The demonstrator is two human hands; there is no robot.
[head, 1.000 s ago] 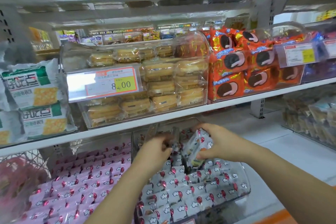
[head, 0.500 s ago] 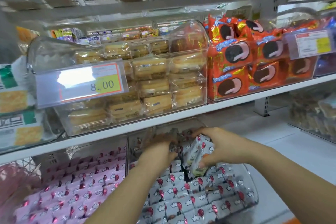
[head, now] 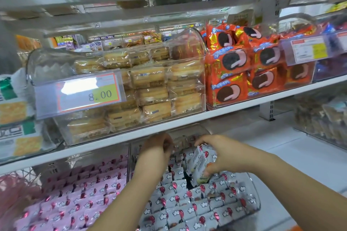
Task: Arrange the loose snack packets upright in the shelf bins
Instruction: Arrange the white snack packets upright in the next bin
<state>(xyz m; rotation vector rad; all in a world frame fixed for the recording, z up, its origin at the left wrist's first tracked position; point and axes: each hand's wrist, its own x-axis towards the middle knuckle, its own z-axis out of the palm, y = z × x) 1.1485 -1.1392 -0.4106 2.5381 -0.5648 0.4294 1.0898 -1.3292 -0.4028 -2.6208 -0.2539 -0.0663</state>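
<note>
Largely filled, the clear bin [head: 257, 205] held white packets [head: 180, 214] standing in rows, with a gap near its middle. The right hand [head: 225, 155] gripped one loose packet [head: 199, 165] above that gap; the left hand [head: 156, 149] reached rearward, finger state indeterminable.

Shop, prob. grocery: white shelves [head: 169, 124] w/ clear bins [head: 255, 198] of wrapped snacks [head: 228, 92], price tag [head: 88, 94] marked 8.00.

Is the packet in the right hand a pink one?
No, the right hand grips a white packet with a red balloon print, above the clear bin of the same white packets.
</note>
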